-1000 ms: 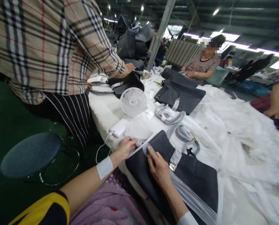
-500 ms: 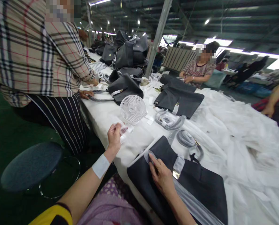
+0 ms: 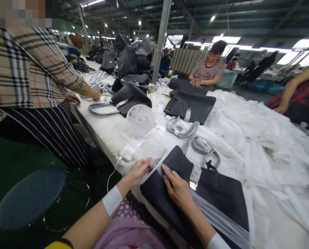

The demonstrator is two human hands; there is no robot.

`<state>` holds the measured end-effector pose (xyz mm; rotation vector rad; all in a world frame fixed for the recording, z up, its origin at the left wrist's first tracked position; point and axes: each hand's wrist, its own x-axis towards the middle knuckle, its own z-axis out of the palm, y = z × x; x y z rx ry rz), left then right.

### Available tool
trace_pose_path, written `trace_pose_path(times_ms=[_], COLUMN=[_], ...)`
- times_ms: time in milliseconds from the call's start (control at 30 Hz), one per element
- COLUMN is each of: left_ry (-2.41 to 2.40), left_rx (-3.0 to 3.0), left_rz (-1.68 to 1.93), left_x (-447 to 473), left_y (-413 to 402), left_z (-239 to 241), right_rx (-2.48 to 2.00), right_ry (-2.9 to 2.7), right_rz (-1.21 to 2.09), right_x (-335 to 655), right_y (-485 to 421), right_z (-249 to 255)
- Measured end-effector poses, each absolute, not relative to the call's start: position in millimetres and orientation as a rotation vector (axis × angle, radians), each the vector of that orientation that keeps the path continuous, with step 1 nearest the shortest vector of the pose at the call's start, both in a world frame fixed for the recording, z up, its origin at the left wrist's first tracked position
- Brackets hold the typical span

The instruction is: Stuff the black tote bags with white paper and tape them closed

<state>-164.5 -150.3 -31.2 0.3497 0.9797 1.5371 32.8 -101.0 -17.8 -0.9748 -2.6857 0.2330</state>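
A black handbag point(image 3: 221, 193) lies in front of me, with a gold clasp point(image 3: 193, 185) and a strap tab wrapped in translucent film point(image 3: 196, 172). My right hand point(image 3: 179, 188) rests on its left part, index finger stretched out onto a greyish film-covered strip, nothing gripped. Beside the bag's upper left edge, my left hand point(image 3: 140, 171) has its fingertips pinched together; what sits between them is too small to make out. Just beyond the left hand stand a white fan point(image 3: 141, 120) and a small white box point(image 3: 127, 153) with a cable.
Wrapped coiled straps point(image 3: 202, 144) lie behind the bag. Another black bag point(image 3: 189, 105) and a heap of white wrapping point(image 3: 268, 152) cover the far and right table. A co-worker in a plaid jacket point(image 3: 35, 65) stands left; a round stool point(image 3: 31, 197) is below.
My left hand has moved from near the fan, where it held a clear piece, down and right to the bag's edge. My right hand keeps its place on the bag. The view has shifted slightly right.
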Motion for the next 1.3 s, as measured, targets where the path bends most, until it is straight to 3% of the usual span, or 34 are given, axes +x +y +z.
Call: trace_pose_path(times_ms=[267, 567, 833, 1300], left_ry=[1.206, 1.638, 1.556, 1.552], left_rx=[0.446, 0.966, 1.365, 1.405], left_rz=[1.655, 1.643, 1.545, 1.369], left_x=[-136, -109, -85, -71], left_y=[-120, -126, -132, -140], left_z=[-24, -3, 2, -11], right_rx=[-1.107, -1.109, -1.165, -1.212], right_ry=[-2.904, -2.91, -2.856, -2.602], right_rz=[0.103, 0.394, 0.581, 0.889], right_x=[25, 25, 27, 32], right_y=[-98, -90, -83, -82], right_z=[-7, 2, 6, -2])
